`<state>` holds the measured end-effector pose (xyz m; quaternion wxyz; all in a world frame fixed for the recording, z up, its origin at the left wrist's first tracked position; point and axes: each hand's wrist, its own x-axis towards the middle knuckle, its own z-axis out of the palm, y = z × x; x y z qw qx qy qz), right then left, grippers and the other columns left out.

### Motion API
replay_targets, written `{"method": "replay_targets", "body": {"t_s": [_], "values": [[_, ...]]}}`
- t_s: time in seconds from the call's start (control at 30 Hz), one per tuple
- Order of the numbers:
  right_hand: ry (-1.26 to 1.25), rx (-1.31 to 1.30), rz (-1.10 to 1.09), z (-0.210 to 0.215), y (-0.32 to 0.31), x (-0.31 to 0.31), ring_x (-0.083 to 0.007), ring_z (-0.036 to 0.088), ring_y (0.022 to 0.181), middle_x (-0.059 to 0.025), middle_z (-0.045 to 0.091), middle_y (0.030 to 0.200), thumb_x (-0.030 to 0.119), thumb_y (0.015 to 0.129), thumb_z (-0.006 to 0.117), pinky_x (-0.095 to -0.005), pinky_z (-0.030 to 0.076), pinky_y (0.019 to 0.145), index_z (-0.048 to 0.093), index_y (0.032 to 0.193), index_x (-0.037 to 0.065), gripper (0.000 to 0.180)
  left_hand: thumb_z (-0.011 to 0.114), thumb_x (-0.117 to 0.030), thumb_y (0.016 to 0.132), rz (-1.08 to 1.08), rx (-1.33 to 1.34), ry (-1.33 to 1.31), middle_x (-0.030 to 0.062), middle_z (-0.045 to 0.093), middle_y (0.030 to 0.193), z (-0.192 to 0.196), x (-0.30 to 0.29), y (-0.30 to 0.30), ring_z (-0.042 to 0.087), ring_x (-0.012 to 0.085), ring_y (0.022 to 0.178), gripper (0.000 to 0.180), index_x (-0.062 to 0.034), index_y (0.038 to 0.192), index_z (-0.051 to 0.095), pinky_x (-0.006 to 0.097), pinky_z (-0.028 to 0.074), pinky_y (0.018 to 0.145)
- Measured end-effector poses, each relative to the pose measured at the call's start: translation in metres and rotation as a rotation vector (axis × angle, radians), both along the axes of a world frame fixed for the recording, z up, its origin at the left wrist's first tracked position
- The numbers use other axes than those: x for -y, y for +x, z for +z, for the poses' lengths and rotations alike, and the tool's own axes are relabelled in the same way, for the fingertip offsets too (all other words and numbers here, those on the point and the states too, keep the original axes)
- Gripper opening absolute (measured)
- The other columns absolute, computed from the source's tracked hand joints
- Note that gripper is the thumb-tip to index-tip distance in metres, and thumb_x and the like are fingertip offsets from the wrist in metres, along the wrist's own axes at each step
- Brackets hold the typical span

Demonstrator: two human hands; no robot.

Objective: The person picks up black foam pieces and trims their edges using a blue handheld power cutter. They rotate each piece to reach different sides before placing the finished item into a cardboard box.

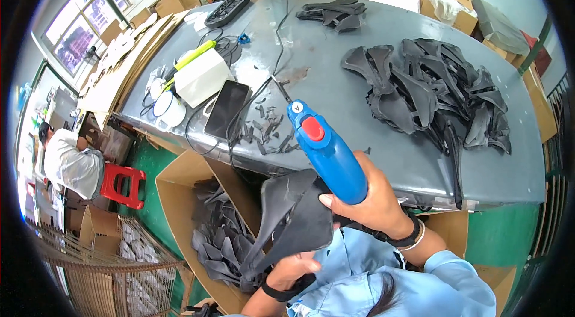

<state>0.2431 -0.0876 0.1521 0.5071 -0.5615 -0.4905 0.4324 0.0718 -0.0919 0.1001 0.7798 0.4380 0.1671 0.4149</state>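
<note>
My right hand (378, 203) is wrapped round a blue handheld power tool (330, 158) with a red button; its thin metal tip points away from me over the table. Close below the tool, my left hand (293, 270) grips a black moulded saddle-shaped piece (290, 212) with a long opening down its middle. This piece is tilted up between me and the table edge, partly over an open carton. Part of my left hand's fingers is hidden by the piece.
Similar black pieces lie heaped on the grey table (335, 77) at right and fill the carton (179, 188). Black scraps (269, 131), a phone (227, 110), a white box (202, 77), a mug (169, 110) and cords lie left. A person (72, 161) sits by a red stool (123, 185).
</note>
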Motion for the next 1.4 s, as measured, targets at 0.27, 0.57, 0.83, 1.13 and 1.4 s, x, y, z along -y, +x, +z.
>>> {"method": "replay_targets", "body": {"t_s": [0.27, 0.57, 0.83, 1.13, 1.4], "values": [[0.24, 0.665, -0.025, -0.014, -0.016, 0.027, -0.0291, 0.064, 0.061, -0.0143, 0.062, 0.074, 0.022, 0.067, 0.082, -0.0356, 0.05, 0.056, 0.05, 0.098, -0.002, 0.051, 0.051, -0.031, 0.092, 0.696, 0.178, -0.075, 0.01, 0.05, 0.122, 0.02, -0.018, -0.006, 0.049, 0.0235, 0.115, 0.039, -0.011, 0.124, 0.04, 0.039, 0.04, 0.098], [0.351, 0.689, 0.039, -0.026, -0.028, 0.043, -0.0282, 0.061, 0.056, -0.0121, 0.062, 0.067, 0.014, 0.066, 0.076, -0.0354, 0.046, 0.053, 0.051, 0.104, -0.002, 0.048, 0.05, -0.027, 0.091, 0.877, 0.214, 0.098, 0.0142, 0.049, 0.122, 0.027, -0.018, -0.008, 0.049, 0.0256, 0.113, 0.037, -0.0109, 0.122, 0.039, 0.039, 0.04, 0.098], [0.369, 0.706, 0.073, -0.023, -0.023, 0.042, -0.0274, 0.061, 0.057, -0.0116, 0.062, 0.068, 0.012, 0.064, 0.076, -0.035, 0.046, 0.054, 0.051, 0.104, -0.001, 0.05, 0.062, -0.025, 0.078, 0.822, -0.024, 0.082, 0.021, 0.057, 0.107, 0.03, -0.026, -0.045, 0.057, 0.0271, 0.102, 0.042, 0.0043, 0.106, 0.051, 0.04, 0.046, 0.092], [0.392, 0.831, 0.124, -0.035, -0.015, 0.045, -0.0233, 0.059, 0.056, -0.008, 0.059, 0.066, 0.012, 0.059, 0.076, -0.0328, 0.042, 0.054, 0.051, 0.102, -0.001, 0.051, 0.053, -0.012, 0.075, 0.567, -0.217, -0.089, 0.0247, 0.059, 0.105, 0.081, -0.041, -0.07, 0.061, 0.0265, 0.096, 0.037, 0.0087, 0.106, 0.052, 0.033, 0.049, 0.086], [0.428, 0.854, 0.136, -0.039, -0.019, 0.048, -0.0215, 0.056, 0.055, -0.0062, 0.055, 0.064, 0.012, 0.06, 0.074, -0.0325, 0.039, 0.054, 0.052, 0.101, 0.0, 0.049, 0.053, -0.002, 0.08, 0.466, -0.392, -0.101, 0.0124, 0.063, 0.098, 0.083, -0.041, -0.061, 0.06, 0.0156, 0.088, 0.022, 0.0029, 0.101, 0.056, 0.026, 0.048, 0.079]]}}
